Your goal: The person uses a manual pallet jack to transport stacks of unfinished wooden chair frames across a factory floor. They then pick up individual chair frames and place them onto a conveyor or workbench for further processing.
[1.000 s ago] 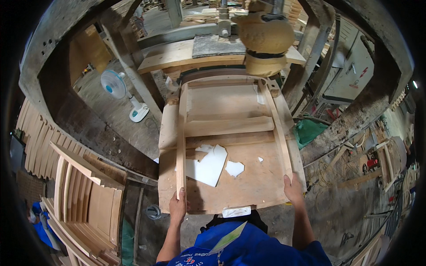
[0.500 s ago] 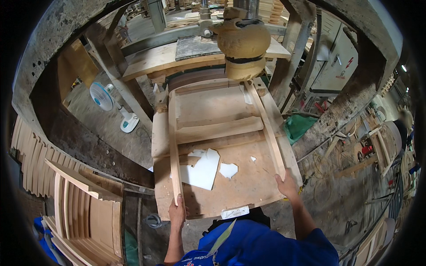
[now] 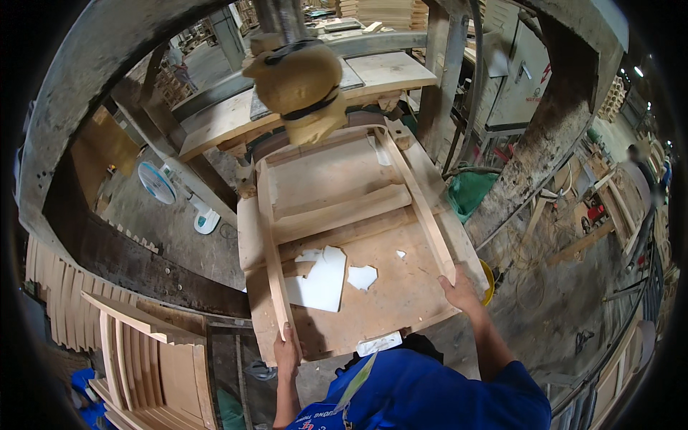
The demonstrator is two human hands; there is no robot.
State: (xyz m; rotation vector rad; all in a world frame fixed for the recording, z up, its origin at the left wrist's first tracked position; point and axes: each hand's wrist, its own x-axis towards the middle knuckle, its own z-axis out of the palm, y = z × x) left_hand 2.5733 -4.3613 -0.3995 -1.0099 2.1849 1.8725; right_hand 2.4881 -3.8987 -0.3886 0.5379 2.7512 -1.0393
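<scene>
A pale wooden frame (image 3: 344, 214) lies on a wooden board (image 3: 387, 308). Two long rails run toward me, joined by a crosspiece and a curved far rail. My left hand (image 3: 287, 351) is closed around the near end of the left rail. At the near end of the right rail, my right hand (image 3: 461, 289) grips it with the thumb on top. Between the rails lie a large torn white sheet (image 3: 322, 281) and a smaller white scrap (image 3: 362, 277). Over the frame's far end hangs a rounded yellowish padded head (image 3: 299, 79), its details blurred.
Thick worn metal beams (image 3: 115, 244) surround the work spot. A plank (image 3: 215, 129) crosses behind the board. To the left stand a white fan (image 3: 156, 183) and stacked curved wooden pieces (image 3: 158, 358). A green bag (image 3: 471, 193) and a grey cabinet (image 3: 517, 79) are on the right.
The padded head has shifted left above the far end of the frame. The view has tilted slightly. Both hands keep their grip on the rails.
</scene>
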